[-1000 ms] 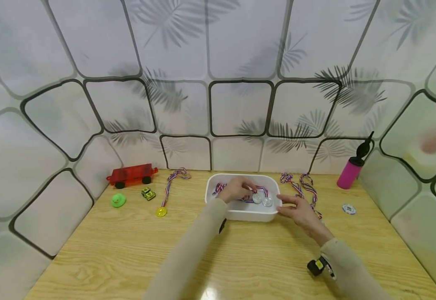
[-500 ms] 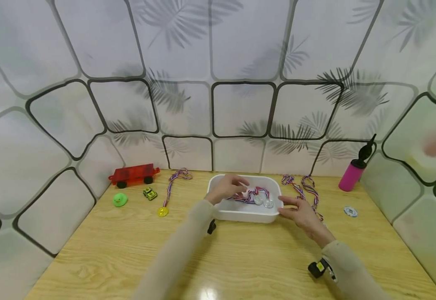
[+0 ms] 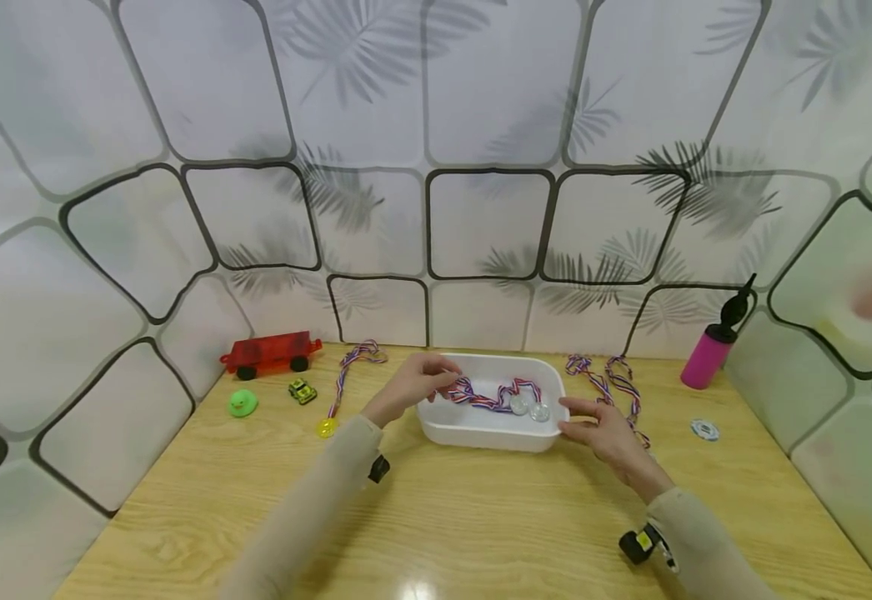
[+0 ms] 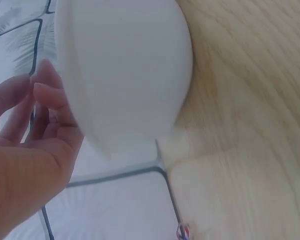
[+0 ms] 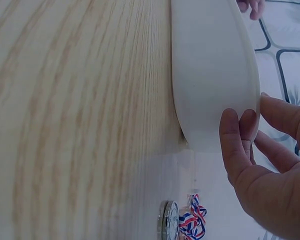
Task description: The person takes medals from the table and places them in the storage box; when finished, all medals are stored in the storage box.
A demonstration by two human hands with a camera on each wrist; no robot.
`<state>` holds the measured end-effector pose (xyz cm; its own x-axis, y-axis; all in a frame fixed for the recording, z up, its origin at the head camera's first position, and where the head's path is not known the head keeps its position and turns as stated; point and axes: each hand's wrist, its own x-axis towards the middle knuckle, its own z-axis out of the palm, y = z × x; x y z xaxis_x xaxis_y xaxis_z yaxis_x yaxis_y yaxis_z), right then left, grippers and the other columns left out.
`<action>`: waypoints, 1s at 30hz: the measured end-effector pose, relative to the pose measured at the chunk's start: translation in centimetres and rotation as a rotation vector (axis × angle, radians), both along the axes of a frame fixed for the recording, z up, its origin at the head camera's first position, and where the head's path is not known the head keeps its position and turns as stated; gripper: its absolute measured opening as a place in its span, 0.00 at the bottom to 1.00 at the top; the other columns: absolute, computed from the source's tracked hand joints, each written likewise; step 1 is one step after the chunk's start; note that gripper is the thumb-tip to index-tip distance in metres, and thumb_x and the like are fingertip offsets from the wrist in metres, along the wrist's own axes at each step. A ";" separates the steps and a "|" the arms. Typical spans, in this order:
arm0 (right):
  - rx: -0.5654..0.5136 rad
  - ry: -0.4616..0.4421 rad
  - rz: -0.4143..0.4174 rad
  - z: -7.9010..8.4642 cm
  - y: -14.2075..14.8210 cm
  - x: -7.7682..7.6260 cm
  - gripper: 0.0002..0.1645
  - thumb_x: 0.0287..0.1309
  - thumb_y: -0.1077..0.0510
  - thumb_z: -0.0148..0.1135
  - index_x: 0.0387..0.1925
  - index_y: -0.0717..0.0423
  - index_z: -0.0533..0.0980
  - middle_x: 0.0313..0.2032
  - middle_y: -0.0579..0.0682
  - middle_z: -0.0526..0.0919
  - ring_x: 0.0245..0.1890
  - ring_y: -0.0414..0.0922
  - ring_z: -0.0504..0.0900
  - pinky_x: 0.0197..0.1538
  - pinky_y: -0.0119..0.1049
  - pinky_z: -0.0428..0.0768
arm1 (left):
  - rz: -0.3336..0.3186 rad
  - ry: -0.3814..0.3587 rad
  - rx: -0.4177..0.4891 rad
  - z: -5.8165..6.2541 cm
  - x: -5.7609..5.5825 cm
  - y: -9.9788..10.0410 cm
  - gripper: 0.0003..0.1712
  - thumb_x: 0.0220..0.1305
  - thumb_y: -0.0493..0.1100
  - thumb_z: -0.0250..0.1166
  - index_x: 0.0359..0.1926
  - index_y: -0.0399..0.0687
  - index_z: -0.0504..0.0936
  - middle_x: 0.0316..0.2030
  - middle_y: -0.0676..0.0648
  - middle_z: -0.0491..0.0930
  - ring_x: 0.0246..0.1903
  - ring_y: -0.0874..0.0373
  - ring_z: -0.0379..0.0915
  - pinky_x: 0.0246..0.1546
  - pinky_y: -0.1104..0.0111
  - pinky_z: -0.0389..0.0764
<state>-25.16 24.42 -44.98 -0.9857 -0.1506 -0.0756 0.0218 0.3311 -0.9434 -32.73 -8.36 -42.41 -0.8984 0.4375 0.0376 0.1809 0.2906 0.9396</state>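
Observation:
A white plastic tub [image 3: 490, 437] stands on the wooden table near the back wall. Inside it lie two silver medals [image 3: 539, 412] with a striped red, white and blue ribbon [image 3: 487, 403]. My left hand [image 3: 413, 386] is over the tub's left end, fingers loosely bent by the ribbon. In the left wrist view nothing shows between thumb and fingers. My right hand [image 3: 607, 437] holds the tub's right end, with thumb and fingers on its rim and outer wall. Beside this hand, in the right wrist view, is another silver medal [image 5: 171, 220] with its ribbon [image 5: 194, 220].
On the left are a red toy wagon [image 3: 271, 353], a green toy duck [image 3: 243, 403], a small yellow toy car [image 3: 303, 392] and a gold medal [image 3: 327, 427] on a ribbon. Right of the tub lie striped ribbons [image 3: 623, 383], a pink pump [image 3: 706, 358] and a poker chip [image 3: 704, 430].
My left hand has moved left from the middle of the tub to its left end, and more of the ribbon now shows. My right hand stays on the tub's right end.

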 end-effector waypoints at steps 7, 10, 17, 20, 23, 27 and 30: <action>-0.007 0.023 -0.012 0.1 0.4 0.2 0.34 0.62 0.64 0.63 0.67 0.71 0.64 0.61 0.72 0.70 0.45 0.42 0.83 0.47 0.30 0.82 | 0.024 -0.013 -0.023 0.1 0.3 -2.6 0.15 0.70 0.44 0.60 0.51 0.41 0.82 0.40 0.34 0.82 0.28 0.60 0.78 0.27 0.68 0.73; -0.009 0.038 0.011 0.0 0.4 0.1 0.34 0.63 0.64 0.62 0.67 0.72 0.64 0.60 0.73 0.70 0.45 0.43 0.83 0.47 0.31 0.82 | 0.047 -0.013 -0.032 -0.1 0.6 -4.0 0.15 0.70 0.44 0.60 0.51 0.40 0.82 0.35 0.42 0.83 0.28 0.59 0.78 0.27 0.66 0.74; -0.026 0.034 0.013 -0.2 0.2 0.0 0.32 0.63 0.65 0.62 0.66 0.72 0.65 0.61 0.73 0.69 0.44 0.42 0.84 0.47 0.30 0.82 | 0.073 -0.026 -0.055 -0.6 1.3 -7.5 0.17 0.69 0.45 0.62 0.52 0.37 0.80 0.36 0.40 0.82 0.30 0.58 0.79 0.28 0.67 0.74; -0.019 0.028 0.011 -0.1 0.2 0.0 0.32 0.63 0.64 0.62 0.66 0.72 0.65 0.61 0.72 0.69 0.44 0.42 0.84 0.46 0.29 0.82 | 0.086 -0.030 -0.073 -0.9 1.5 -8.9 0.16 0.68 0.44 0.62 0.52 0.38 0.80 0.39 0.36 0.83 0.31 0.57 0.79 0.29 0.68 0.75; -0.027 0.018 0.012 -0.1 0.2 0.0 0.32 0.63 0.64 0.62 0.66 0.71 0.65 0.61 0.72 0.68 0.45 0.43 0.84 0.47 0.31 0.82 | 0.110 -0.039 -0.095 -1.3 1.6 -10.3 0.18 0.68 0.44 0.63 0.53 0.37 0.80 0.41 0.33 0.83 0.32 0.57 0.80 0.29 0.68 0.75; -0.039 0.001 0.013 0.0 0.2 0.0 0.32 0.63 0.64 0.63 0.66 0.71 0.66 0.61 0.72 0.69 0.44 0.43 0.83 0.49 0.34 0.83 | 0.136 -0.066 -0.125 -1.7 1.7 -12.2 0.22 0.68 0.44 0.63 0.56 0.34 0.77 0.43 0.32 0.83 0.33 0.56 0.80 0.30 0.67 0.76; -0.053 -0.014 0.012 -0.1 0.2 -0.1 0.32 0.63 0.64 0.63 0.65 0.71 0.66 0.60 0.71 0.69 0.44 0.42 0.83 0.49 0.34 0.83 | 0.154 -0.087 -0.128 -1.7 1.6 -13.3 0.23 0.68 0.44 0.63 0.57 0.33 0.76 0.43 0.33 0.82 0.36 0.50 0.80 0.28 0.65 0.76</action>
